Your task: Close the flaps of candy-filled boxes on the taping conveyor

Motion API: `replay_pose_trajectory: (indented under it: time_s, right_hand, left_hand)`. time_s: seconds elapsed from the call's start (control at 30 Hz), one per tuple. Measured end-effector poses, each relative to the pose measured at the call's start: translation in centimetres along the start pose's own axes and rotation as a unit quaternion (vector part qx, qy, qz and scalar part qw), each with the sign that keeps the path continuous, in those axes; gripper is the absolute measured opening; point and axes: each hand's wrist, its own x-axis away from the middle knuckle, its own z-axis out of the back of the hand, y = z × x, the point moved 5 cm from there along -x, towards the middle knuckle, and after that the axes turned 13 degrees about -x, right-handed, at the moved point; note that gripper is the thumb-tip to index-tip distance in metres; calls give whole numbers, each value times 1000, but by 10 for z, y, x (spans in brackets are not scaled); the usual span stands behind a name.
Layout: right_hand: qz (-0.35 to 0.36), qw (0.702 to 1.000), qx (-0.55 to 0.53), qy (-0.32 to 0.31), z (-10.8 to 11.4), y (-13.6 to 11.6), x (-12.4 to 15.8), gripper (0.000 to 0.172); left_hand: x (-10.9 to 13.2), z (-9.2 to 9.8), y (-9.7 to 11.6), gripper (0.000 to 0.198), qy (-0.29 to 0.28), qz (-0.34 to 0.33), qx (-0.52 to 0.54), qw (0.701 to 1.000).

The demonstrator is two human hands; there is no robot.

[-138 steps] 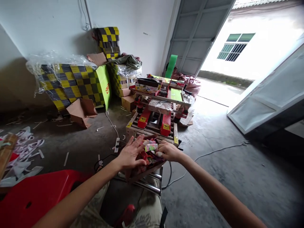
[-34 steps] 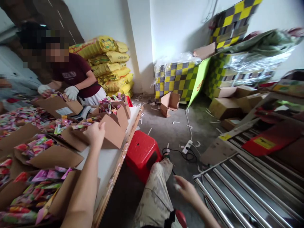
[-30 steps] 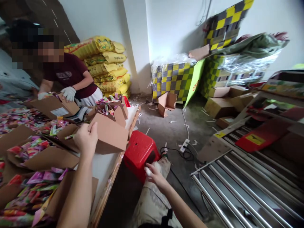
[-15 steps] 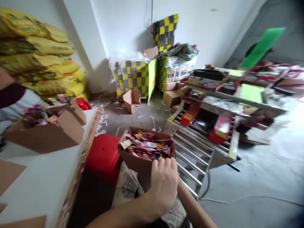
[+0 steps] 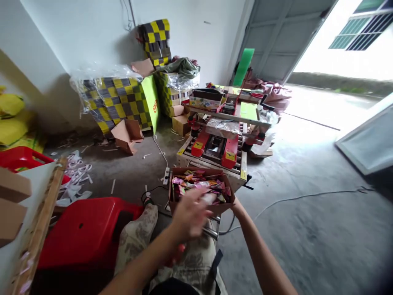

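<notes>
A cardboard box [image 5: 217,209] full of small, colourful wrapped packets [image 5: 199,185] stands over the near end of a roller conveyor, in front of my knees. My left hand [image 5: 192,213] is above the box's near edge, blurred by motion. Its fingers look spread, reaching toward the packets, and I see nothing held in them. At the near right corner of the box, my right hand [image 5: 236,206] grips the cardboard wall; most of its fingers are hidden by the box.
Beyond the box stands a taping machine [image 5: 215,143] with red side parts. A red stool [image 5: 81,229] and a wood-edged table [image 5: 39,221] are at left. Checkered stacks [image 5: 119,98] stand by the wall. A cable [image 5: 294,198] crosses the floor at right.
My view has swung right. The box now sits square to the conveyor's end. My left hand has lifted from the box edge and its fingers have opened; my right hand now shows at the right corner.
</notes>
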Motion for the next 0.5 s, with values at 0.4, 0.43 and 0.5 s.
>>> replay_pose_trajectory:
  time_s: [0.4, 0.43, 0.5]
  right_hand:
    - [-37, 936, 94, -338, -50, -68, -39, 35]
    - [-46, 928, 102, -355, -55, -69, -40, 35]
    - [-73, 905, 113, -403, -59, -68, -34, 42]
  left_hand:
    - [2, -69, -106, 58, -377, -116, -10, 919]
    - [4, -78, -101, 57, -387, -123, -7, 914]
    - [8, -91, -99, 56, -390, -111, -19, 914]
